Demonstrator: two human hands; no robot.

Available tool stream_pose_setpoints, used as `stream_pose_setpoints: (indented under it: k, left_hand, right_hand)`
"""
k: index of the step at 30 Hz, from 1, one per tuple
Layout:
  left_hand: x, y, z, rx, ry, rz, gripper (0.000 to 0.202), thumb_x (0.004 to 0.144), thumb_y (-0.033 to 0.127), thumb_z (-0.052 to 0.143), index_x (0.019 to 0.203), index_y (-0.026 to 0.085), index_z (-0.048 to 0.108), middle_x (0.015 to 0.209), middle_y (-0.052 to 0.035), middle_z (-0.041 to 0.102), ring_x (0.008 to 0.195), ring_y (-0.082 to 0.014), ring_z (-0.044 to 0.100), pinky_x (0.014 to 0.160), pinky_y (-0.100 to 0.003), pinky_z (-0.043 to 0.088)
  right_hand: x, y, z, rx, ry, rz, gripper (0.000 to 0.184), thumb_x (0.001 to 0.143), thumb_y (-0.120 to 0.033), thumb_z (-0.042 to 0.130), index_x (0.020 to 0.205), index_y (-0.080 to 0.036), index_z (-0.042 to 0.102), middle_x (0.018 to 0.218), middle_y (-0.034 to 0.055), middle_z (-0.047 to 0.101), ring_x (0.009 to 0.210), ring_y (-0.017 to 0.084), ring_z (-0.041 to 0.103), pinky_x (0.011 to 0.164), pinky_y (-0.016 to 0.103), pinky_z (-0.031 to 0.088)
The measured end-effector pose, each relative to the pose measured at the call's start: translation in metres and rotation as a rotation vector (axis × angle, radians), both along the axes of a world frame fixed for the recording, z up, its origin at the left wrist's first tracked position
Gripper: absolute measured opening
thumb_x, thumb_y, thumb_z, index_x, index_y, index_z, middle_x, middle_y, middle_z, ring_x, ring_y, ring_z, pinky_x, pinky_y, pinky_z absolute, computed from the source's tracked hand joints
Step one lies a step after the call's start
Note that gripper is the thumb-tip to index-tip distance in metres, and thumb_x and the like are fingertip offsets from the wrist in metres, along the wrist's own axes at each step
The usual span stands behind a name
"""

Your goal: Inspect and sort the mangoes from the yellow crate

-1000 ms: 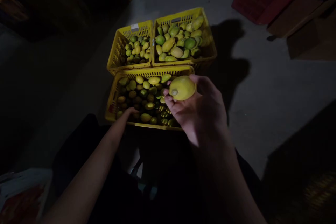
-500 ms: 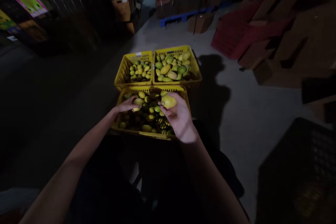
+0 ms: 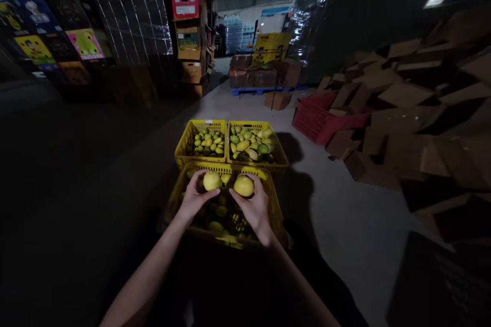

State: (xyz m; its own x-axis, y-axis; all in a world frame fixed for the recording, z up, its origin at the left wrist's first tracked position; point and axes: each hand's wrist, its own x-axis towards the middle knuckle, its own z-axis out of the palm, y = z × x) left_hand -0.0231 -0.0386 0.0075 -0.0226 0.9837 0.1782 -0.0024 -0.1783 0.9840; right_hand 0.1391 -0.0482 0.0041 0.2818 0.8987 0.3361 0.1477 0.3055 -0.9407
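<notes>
So you've got both hands busy here. Your left hand (image 3: 197, 195) is gripping the left-hand fruit (image 3: 211, 181), thumb on the near side and fingers round the far side, and your right hand (image 3: 256, 205) has the right-hand fruit (image 3: 244, 186) in much the same hold. Both are yellow and sit side by side in view, a bit apart, over the front crate (image 3: 275, 198).

If I had to put a name on the step, I'd call it the holding-up bit: one fruit per hand, neither set down. Looks like a good spot for eyeing the skins, though that's just my read.

As for what the next move calls for, I'd say steady wrists and a light pinch, since round fruit could roll off the fingertips. The back left crate (image 3: 181, 147) and back right crate (image 3: 280, 153) stand just past the front one, both with fruit in them, so any reach that way would need your knuckles clear of the rims. Going down instead, mind the loose fruit (image 3: 215, 226) in the front crate; it's so shadowy in there I can't tell how deep it's piled.
</notes>
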Motion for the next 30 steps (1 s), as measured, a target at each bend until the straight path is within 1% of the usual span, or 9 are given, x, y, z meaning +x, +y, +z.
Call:
stream_pose_setpoints:
  k: [6,10,13,17,20,22,24,27,30]
  left_hand:
    - [0.005,-0.005,0.010,0.025,-0.103,-0.039,0.057,0.058,0.029,0.076,0.107,0.023,0.048,0.115,-0.0048,0.055,0.104,-0.0212,0.056,0.091,-0.031,0.045]
    - [0.008,-0.005,0.010,-0.040,-0.192,-0.003,0.049,0.060,0.032,0.075,0.103,0.021,0.052,0.107,-0.0042,0.059,0.103,-0.0205,0.056,0.088,-0.029,0.046]
    - [0.007,-0.005,0.011,-0.226,-0.383,-0.070,0.040,0.068,0.041,0.069,0.099,0.018,0.057,0.100,-0.0056,0.063,0.087,-0.0164,0.061,0.075,-0.025,0.050]
    - [0.002,-0.004,0.013,-0.524,-0.693,-0.193,0.038,0.079,0.047,0.051,0.096,0.014,0.059,0.079,-0.0063,0.065,0.057,-0.0102,0.058,0.055,-0.021,0.049]
    - [-0.001,-0.002,0.014,-0.587,-0.830,-0.219,0.035,0.082,0.045,0.044,0.092,0.014,0.059,0.069,-0.0041,0.062,0.050,-0.0083,0.054,0.047,-0.018,0.045]
    - [-0.002,0.000,0.014,-0.607,-0.877,-0.207,0.034,0.083,0.044,0.042,0.089,0.015,0.059,0.068,-0.0030,0.061,0.049,-0.0071,0.052,0.045,-0.016,0.043]
    - [-0.002,0.002,0.012,-0.618,-0.874,-0.168,0.033,0.084,0.042,0.041,0.088,0.015,0.059,0.071,-0.0029,0.061,0.053,-0.0070,0.053,0.049,-0.017,0.045]
    - [-0.002,0.003,0.010,-0.583,-0.836,-0.087,0.028,0.083,0.036,0.041,0.088,0.016,0.060,0.081,-0.0044,0.064,0.072,-0.0101,0.061,0.065,-0.020,0.051]
    - [-0.001,0.003,0.007,-0.516,-0.849,-0.051,0.023,0.080,0.031,0.043,0.088,0.017,0.060,0.088,-0.0052,0.066,0.094,-0.0148,0.062,0.079,-0.025,0.053]
  right_hand:
    - [-0.003,0.005,0.002,-0.035,-0.062,-0.031,0.044,0.056,-0.032,0.076,0.095,-0.023,0.057,0.093,0.0040,0.064,0.085,0.022,0.060,0.081,0.038,0.047]
    - [-0.004,0.003,0.005,-0.260,0.307,0.175,0.040,0.054,-0.035,0.079,0.086,-0.023,0.058,0.087,0.0018,0.065,0.075,0.021,0.063,0.069,0.037,0.052]
    - [-0.001,0.004,0.006,-0.437,0.537,0.302,0.028,0.062,-0.038,0.073,0.082,-0.023,0.060,0.080,0.0007,0.066,0.062,0.018,0.063,0.056,0.032,0.052]
    - [0.003,0.006,0.002,-0.645,0.612,0.370,0.027,0.073,-0.048,0.057,0.069,-0.022,0.059,0.060,0.0013,0.064,0.043,0.014,0.052,0.035,0.024,0.035]
    - [0.003,0.007,0.000,-0.754,0.627,0.390,0.033,0.074,-0.052,0.054,0.064,-0.021,0.060,0.050,0.0014,0.060,0.035,0.011,0.043,0.031,0.021,0.024]
    - [0.001,0.007,0.000,-0.734,0.640,0.408,0.031,0.073,-0.051,0.056,0.066,-0.021,0.062,0.052,0.0022,0.061,0.035,0.011,0.042,0.032,0.022,0.027]
    - [-0.001,0.007,0.000,-0.620,0.669,0.431,0.025,0.071,-0.047,0.062,0.071,-0.022,0.063,0.064,0.0034,0.067,0.045,0.013,0.053,0.039,0.025,0.038]
    - [-0.003,0.007,-0.002,-0.425,0.694,0.463,0.020,0.065,-0.040,0.070,0.076,-0.026,0.061,0.084,0.0025,0.070,0.076,0.021,0.065,0.062,0.034,0.052]
    - [-0.007,0.004,-0.004,-0.341,0.712,0.496,0.024,0.059,-0.032,0.075,0.075,-0.027,0.058,0.089,-0.0008,0.069,0.090,0.023,0.064,0.077,0.038,0.052]
